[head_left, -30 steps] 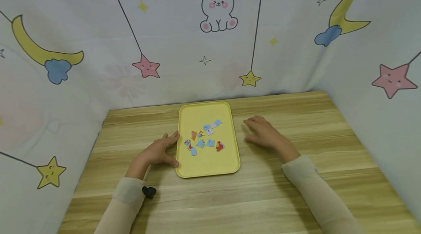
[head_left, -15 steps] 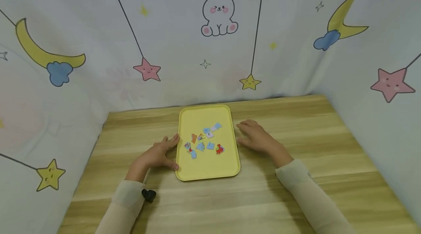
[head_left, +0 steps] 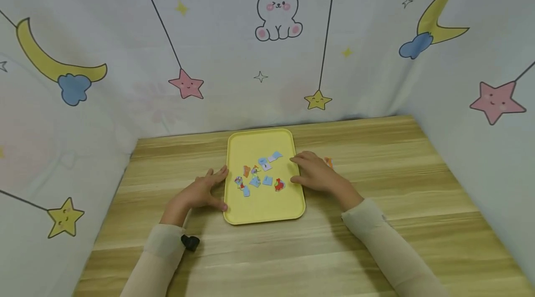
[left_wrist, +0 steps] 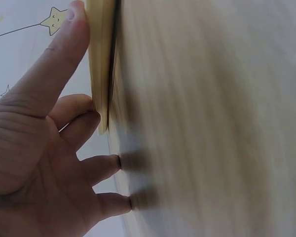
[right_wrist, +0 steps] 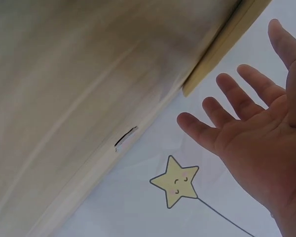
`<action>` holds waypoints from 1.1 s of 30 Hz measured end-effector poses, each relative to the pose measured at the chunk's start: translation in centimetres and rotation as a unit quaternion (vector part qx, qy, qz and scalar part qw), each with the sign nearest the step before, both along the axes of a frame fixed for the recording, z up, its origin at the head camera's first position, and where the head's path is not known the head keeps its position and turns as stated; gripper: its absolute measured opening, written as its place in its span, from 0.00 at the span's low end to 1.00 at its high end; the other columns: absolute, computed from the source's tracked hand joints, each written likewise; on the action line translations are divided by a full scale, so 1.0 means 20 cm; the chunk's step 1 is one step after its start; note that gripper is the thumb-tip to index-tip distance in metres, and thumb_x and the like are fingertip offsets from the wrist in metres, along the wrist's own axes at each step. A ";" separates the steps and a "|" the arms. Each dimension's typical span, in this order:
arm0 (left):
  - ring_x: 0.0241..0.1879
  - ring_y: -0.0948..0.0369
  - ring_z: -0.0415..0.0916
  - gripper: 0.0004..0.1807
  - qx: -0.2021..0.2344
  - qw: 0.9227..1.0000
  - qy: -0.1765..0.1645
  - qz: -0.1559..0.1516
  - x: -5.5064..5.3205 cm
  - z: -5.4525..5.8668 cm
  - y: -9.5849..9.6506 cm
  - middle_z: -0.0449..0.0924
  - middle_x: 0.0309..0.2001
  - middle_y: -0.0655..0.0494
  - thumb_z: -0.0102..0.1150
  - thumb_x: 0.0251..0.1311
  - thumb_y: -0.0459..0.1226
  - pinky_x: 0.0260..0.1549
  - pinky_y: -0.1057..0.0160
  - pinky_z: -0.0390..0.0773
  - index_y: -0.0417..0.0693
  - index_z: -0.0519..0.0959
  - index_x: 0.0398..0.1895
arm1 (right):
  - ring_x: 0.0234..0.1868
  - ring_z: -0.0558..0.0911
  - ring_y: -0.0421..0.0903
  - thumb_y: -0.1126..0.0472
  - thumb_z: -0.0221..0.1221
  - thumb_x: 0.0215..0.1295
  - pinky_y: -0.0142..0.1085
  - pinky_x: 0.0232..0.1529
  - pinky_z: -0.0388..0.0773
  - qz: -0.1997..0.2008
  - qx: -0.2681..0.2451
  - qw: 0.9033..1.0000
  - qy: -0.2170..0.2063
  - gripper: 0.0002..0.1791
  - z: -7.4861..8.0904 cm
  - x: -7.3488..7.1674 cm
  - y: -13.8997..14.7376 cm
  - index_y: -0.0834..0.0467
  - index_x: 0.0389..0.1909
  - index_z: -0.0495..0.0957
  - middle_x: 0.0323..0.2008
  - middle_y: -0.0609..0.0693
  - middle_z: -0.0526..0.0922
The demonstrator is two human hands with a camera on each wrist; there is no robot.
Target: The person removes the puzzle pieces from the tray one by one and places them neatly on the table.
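Observation:
A yellow tray (head_left: 264,211) lies on the wooden table with several small flat printed pieces on it. Among them are light blue pieces (head_left: 268,181), a red one (head_left: 279,185) and an orange one (head_left: 246,171). My left hand (head_left: 199,193) rests at the tray's left side, thumb and index finger against the rim. In the left wrist view its fingers (left_wrist: 106,168) are spread, the outer ones down on the table. My right hand (head_left: 321,172) hovers at the right rim, its fingertips over the tray. Its fingers (right_wrist: 237,94) are extended and hold nothing.
Another orange piece (head_left: 329,162) lies on the table right behind my right hand, seen edge-on as a thin flat piece (right_wrist: 126,138) in the right wrist view. Printed cloth walls (head_left: 234,55) enclose the table (head_left: 267,264) at the back and both sides.
My right hand has moved left from beside the tray to its right rim, uncovering the orange piece on the table. The left hand and the pieces on the tray stay in place.

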State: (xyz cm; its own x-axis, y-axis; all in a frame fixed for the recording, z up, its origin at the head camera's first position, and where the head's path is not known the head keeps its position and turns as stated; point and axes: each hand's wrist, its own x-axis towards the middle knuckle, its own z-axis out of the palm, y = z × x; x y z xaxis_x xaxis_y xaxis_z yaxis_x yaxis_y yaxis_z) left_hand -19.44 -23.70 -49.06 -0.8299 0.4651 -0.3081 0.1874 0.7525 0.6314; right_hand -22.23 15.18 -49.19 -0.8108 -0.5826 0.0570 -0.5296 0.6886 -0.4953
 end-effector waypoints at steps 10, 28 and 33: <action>0.76 0.41 0.28 0.65 0.003 1.000 -0.004 0.003 0.00 0.00 0.00 0.42 0.79 0.57 0.78 0.38 0.55 0.66 0.29 0.29 0.52 0.49 0.79 | 0.68 0.66 0.56 0.52 0.64 0.65 0.50 0.69 0.63 0.016 0.003 1.000 -0.007 0.33 0.00 0.01 -0.03 0.64 0.66 0.70 0.63 0.59 0.72; 0.76 0.39 0.30 0.64 0.008 1.000 0.004 -0.002 0.00 0.00 -0.01 0.44 0.78 0.53 0.78 0.39 0.52 0.65 0.28 0.28 0.48 0.50 0.78 | 0.62 0.70 0.52 0.49 0.64 0.64 0.46 0.65 0.66 0.048 0.010 0.999 0.008 0.32 -0.02 0.03 -0.16 0.62 0.63 0.73 0.58 0.54 0.76; 0.76 0.38 0.29 0.65 0.014 1.000 0.006 -0.003 0.00 -0.01 -0.01 0.44 0.78 0.52 0.78 0.39 0.52 0.64 0.27 0.28 0.47 0.50 0.78 | 0.60 0.72 0.52 0.50 0.66 0.62 0.46 0.63 0.67 0.064 0.015 0.998 0.019 0.31 -0.03 0.03 -0.18 0.63 0.62 0.74 0.56 0.55 0.77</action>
